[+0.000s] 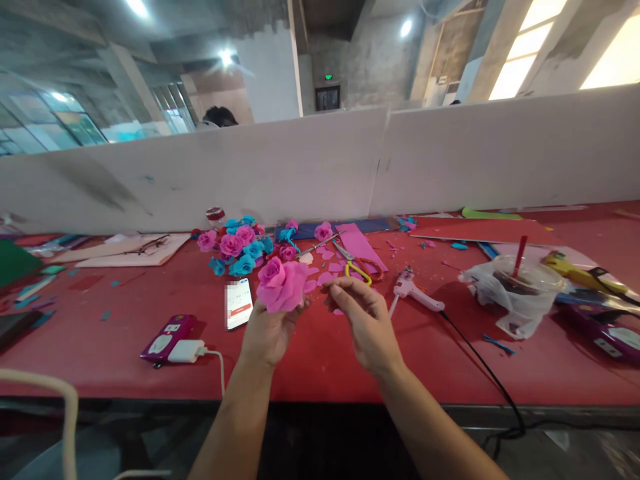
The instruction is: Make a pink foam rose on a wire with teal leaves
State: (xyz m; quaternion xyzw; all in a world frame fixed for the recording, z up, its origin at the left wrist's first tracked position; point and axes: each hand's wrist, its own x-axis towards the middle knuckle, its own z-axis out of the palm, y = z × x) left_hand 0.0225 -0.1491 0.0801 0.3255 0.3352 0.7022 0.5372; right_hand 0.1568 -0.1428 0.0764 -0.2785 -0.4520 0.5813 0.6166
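Note:
A large pink paper rose (281, 283) is held up over the table in my left hand (273, 337), whose fingers are mostly hidden behind the bloom. To the right of the flower, my right hand (367, 323) is raised with thumb and fingers curled together in a pinch; what is between them, if anything, is too small to make out. Pink petal cut-outs (325, 277) lie scattered behind the hands. Just past my right hand rest scissors with yellow handles (357, 272) and a pink paper strip (361, 243). A pink glue gun (415, 292) lies to the right.
Pink and blue paper flowers (243, 247) cluster at the back left, near a phone (239, 303). A purple power strip (167, 339) with a white charger sits left. At right stand a bagged drink cup (525, 280) and another purple power strip (600, 330). The glue gun's cord (480, 360) crosses the front edge.

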